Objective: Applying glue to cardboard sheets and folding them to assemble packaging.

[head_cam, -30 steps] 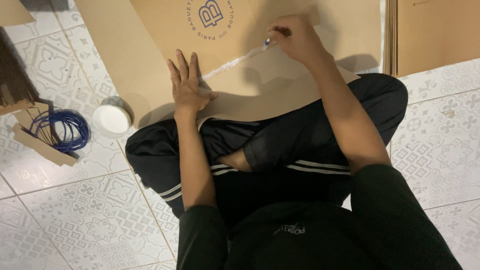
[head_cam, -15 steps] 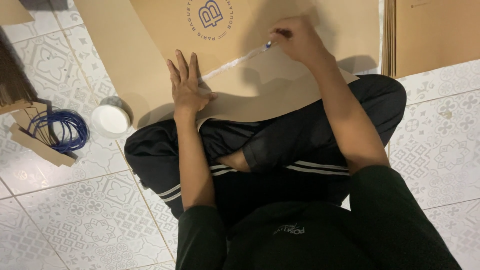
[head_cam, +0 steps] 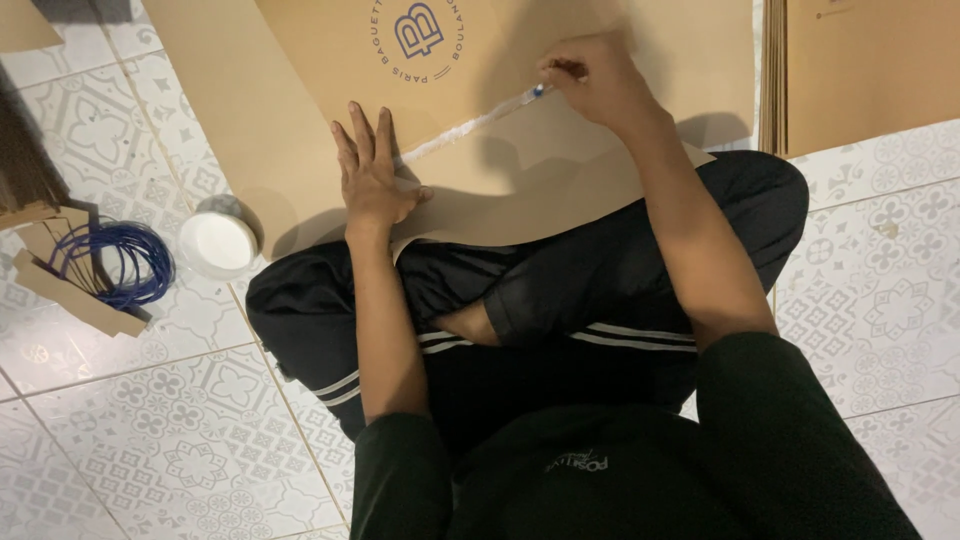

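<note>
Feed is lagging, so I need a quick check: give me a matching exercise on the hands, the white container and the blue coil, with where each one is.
1. left hand
2. right hand
3. white round container
4. blue coil

a. on the tiles beside the cardboard's edge
b. pinching a small blue-tipped tool at the white strip
c. flat on the brown cardboard
d. among cardboard scraps at far left

Pairs: 1-c, 2-b, 3-a, 4-d

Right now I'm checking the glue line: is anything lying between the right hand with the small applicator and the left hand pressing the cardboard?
Nothing visible does. The white glue line runs bare across the brown cardboard from the right hand to the left hand, flat on the flap. The white container sits aside on the tiled floor.
</note>
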